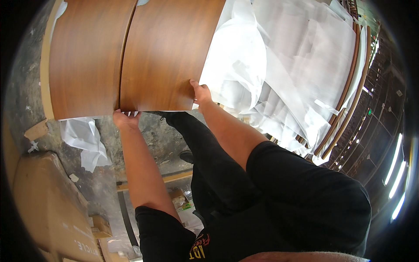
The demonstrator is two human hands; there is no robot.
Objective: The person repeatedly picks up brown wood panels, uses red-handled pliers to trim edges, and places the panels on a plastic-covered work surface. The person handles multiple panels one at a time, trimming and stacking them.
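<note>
A brown wood-grain panel (163,52) lies face up in front of me, beside a second matching panel (85,61) on its left, with a dark narrow seam between them. My left hand (126,119) is closed on the near edge of the first panel, close to its left corner by the seam; some fingertips are hidden beneath. At that panel's right edge, near the front corner, my right hand (201,92) grips with the thumb on top and the other fingers out of sight below.
White wrapping sheets (301,56) cover a stack to the right, with curved brown strips (349,96) along its far side. A crumpled white sheet (87,137) lies on the grey floor (150,139). A big cardboard box (48,205) stands at the lower left.
</note>
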